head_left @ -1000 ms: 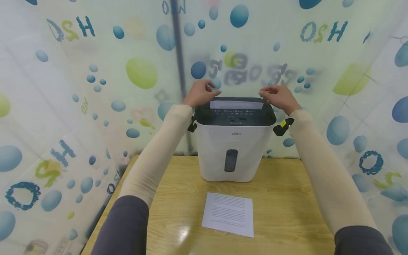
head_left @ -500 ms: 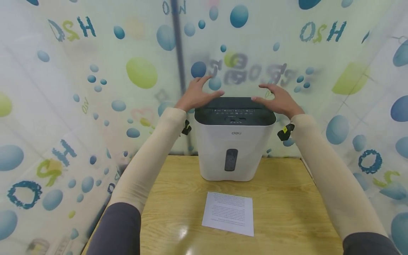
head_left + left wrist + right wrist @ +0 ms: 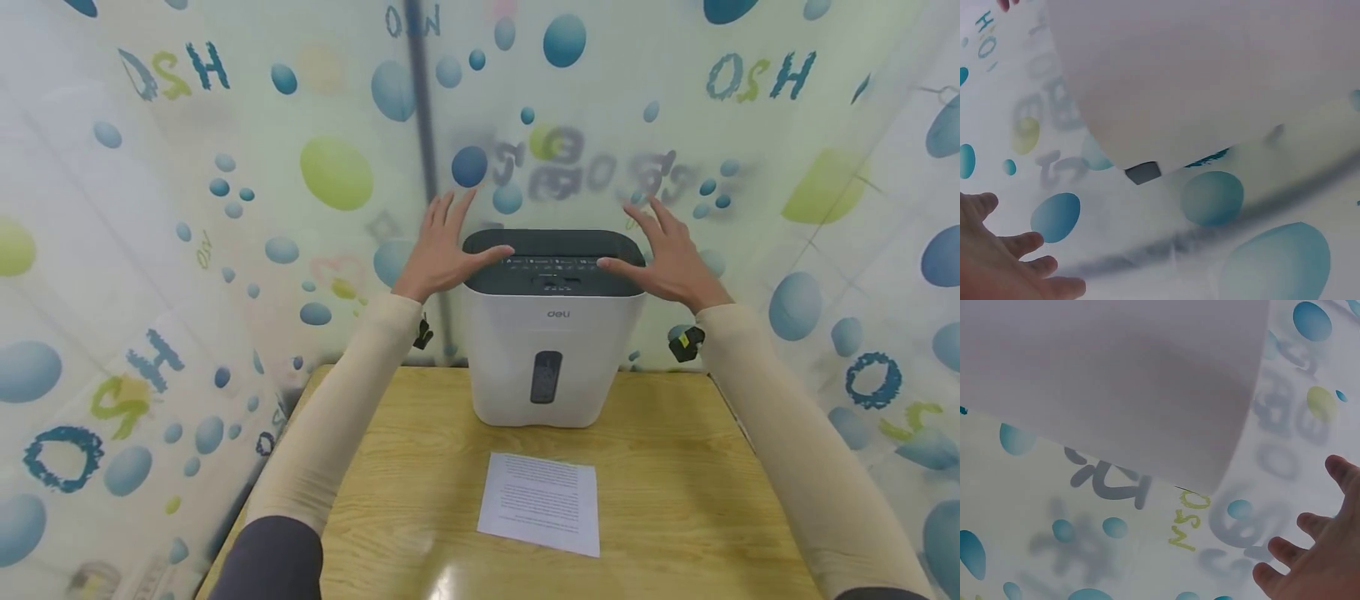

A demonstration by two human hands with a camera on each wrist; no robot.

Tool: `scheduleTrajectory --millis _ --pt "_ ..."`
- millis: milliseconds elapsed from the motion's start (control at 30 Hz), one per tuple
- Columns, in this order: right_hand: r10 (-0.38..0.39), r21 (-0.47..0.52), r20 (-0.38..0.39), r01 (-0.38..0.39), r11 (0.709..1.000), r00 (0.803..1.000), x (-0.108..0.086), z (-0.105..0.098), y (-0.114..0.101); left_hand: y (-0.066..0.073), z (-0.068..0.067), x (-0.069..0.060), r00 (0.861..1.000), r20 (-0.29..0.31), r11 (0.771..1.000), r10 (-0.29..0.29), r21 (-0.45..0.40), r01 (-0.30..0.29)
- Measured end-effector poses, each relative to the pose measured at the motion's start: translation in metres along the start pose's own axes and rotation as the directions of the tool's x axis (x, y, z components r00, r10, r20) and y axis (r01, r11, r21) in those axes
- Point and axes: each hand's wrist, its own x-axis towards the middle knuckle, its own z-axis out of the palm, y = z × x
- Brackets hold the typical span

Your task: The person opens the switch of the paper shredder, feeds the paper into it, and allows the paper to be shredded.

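Main thing: tall, tapering white plastic machine with a "deli" mark; looks like a paper shredder to me. It's upright near the table's far edge, a bit closer to the far right corner than the far left.
Top: dark grey, rounded plastic lid with small pale markings. The workings are probably in there, so I'd guess it's top-heavy.
Feel: stiff shell, likely fairly weighty, smooth enough to slip in dry fingers.
Where to grab: I'd go for both sides up under the dark rim, palms flat, not the dark rounded window in front, which could crack.
Left hand: bare left hand, fingers spread wide, gripping nothing, by the lid's left end.
Right hand: bare right hand, same deal at the right end. Can't tell if either thumb actually touches the lid.
Paper: white printed sheet, flat and slightly skewed in front of the machine, farther from the far edge. Light, floppy, easily creased; pinch a corner.
Table: yellowish wood-grain table, a bit glossy; near edge out of shot.
Room: pale curtain-like backdrop with blue and green blobs, right behind the far edge.
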Motion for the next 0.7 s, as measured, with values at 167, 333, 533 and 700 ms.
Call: scheduleTrajectory --millis 167,333,533,700 --pt "-0.005 -0.035 -0.045 0.003 0.999 0.999 -0.017 0.006 0.006 -0.008 0.010 -0.017 0.996 -0.080 0.999 0.032 0.024 -0.030" --pt "-0.031 -0.068 -0.072 0.026 0.997 0.997 -0.032 0.015 0.013 -0.017 0.022 -0.034 0.986 -0.147 0.997 0.073 0.050 -0.066" --pt "-0.002 -0.073 -0.078 -0.004 0.997 0.997 -0.052 0.028 0.021 -0.030 0.037 -0.055 0.978 -0.192 0.997 0.082 0.018 -0.080" --pt "0.006 -0.051 -0.108 -0.012 0.999 0.994 -0.068 0.038 0.026 -0.043 0.049 -0.069 0.975 -0.208 0.997 0.076 0.000 -0.077"
